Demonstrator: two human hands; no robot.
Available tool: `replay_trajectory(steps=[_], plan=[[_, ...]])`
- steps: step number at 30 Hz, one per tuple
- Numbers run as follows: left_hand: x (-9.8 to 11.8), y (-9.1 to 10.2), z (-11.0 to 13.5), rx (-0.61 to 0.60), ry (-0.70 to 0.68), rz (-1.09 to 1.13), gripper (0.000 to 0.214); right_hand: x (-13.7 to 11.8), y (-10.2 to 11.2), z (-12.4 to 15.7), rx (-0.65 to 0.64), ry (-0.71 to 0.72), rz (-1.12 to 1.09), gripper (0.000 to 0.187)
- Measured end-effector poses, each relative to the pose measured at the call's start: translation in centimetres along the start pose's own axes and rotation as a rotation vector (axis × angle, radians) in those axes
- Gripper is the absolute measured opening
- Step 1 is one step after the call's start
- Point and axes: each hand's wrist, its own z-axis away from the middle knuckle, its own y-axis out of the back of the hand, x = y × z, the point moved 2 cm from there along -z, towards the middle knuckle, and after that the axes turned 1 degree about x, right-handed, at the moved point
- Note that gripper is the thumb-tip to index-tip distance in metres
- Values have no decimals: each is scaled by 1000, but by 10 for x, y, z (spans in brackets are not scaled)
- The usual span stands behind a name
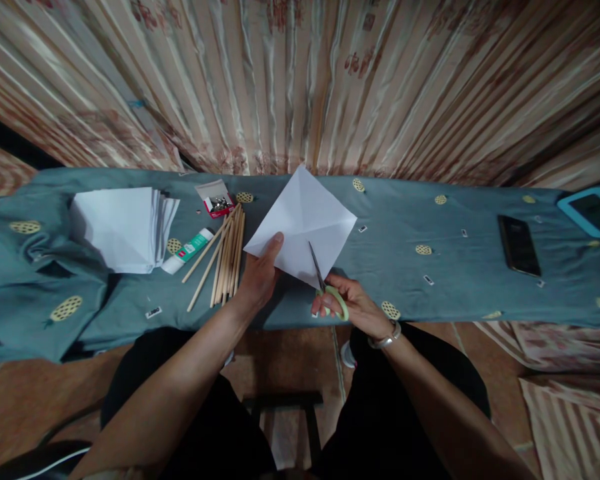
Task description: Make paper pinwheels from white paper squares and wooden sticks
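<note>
My left hand (261, 272) grips a square sheet of white paper (300, 217) by its left side, thumb on top and fingers hidden beneath. The sheet is turned like a diamond, with crossing fold creases. In my right hand (353, 301) is a pair of scissors (336, 301) with pale green handles. Their blades lie at the paper's near corner and point towards its middle. Just left of the paper rests a bundle of thin wooden sticks (227, 257).
A stack of white paper (117, 230), a glue tube (189, 251) and a small red box of metal pins (217, 200) are on the left. A phone (519, 245) and a blue-framed device (593, 211) lie right on the green cloth (405, 220). A curtain (300, 87) hangs behind.
</note>
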Motion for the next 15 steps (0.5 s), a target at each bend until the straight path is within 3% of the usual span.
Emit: replay_trajectory(steps=[15], plan=[[4,2,-4,71,17,-27,42,-6,1,5,-52,10,59,49]])
